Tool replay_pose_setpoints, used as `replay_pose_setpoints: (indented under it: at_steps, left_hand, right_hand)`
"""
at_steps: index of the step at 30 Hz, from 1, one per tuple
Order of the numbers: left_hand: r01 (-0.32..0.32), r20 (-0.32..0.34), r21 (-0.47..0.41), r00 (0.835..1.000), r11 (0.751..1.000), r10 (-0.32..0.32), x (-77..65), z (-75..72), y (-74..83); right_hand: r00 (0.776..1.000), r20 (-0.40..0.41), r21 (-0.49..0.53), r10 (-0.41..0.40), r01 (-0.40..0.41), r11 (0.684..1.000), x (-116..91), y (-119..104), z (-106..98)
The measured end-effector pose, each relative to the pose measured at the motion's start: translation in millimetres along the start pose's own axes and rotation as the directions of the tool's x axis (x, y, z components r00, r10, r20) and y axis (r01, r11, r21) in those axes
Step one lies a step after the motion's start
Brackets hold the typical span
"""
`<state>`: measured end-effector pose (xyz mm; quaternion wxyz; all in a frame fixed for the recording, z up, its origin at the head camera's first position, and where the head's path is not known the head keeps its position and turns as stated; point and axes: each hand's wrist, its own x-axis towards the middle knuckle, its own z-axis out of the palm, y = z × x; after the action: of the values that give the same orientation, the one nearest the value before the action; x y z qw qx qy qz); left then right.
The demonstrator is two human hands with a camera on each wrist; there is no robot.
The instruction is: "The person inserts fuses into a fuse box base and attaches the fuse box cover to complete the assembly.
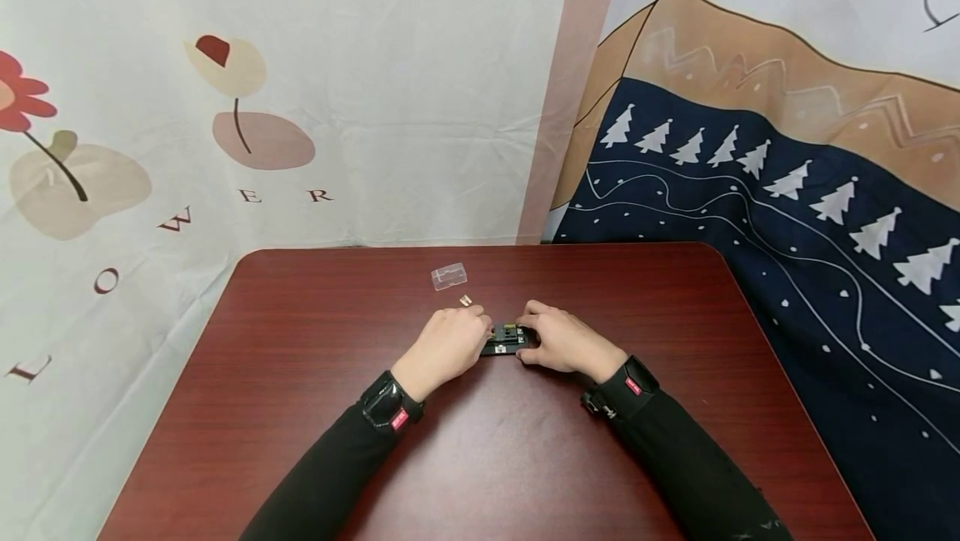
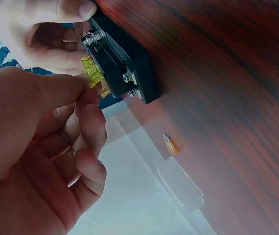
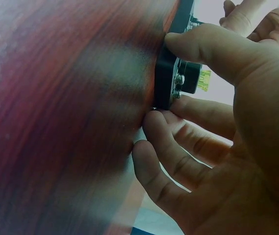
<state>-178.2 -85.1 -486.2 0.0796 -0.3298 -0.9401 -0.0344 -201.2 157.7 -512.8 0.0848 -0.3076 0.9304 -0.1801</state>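
A black fuse block (image 1: 504,349) with metal terminal screws lies on the table between the hands. My right hand (image 1: 562,341) holds its right end, thumb on the near edge and fingers at the far side. A yellow blade fuse (image 3: 204,81) stands up from the block, near that hand. At the block's left part my left hand (image 1: 448,348) pinches a small blade fuse with thumb and forefinger, which largely hide it. An amber blade fuse (image 2: 105,89) shows just beside these fingertips; whether it is the pinched one I cannot tell.
Behind the left hand a loose amber fuse (image 1: 466,301) lies on the reddish-brown table (image 1: 315,308). Farther back is a clear plastic cover (image 1: 449,277). Printed cloth (image 1: 420,107) hangs behind the table.
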Motion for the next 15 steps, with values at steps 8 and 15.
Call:
replay_pose_setpoints:
  at_steps: [8, 15]
  left_hand:
    - [0.0, -0.003, -0.001, 1.0, 1.0, 0.0, -0.7, 0.9, 0.8]
    - [-0.002, -0.006, 0.014, 1.0, 1.0, 0.002, -0.3, 2.0, 1.2]
  right_hand:
    - [1.0, 0.003, 0.001, 0.0, 0.0, 1.0, 0.3, 0.8, 0.7]
    - [1.0, 0.004, 0.004, 0.001, -0.001, 1.0, -0.5, 0.6, -0.4]
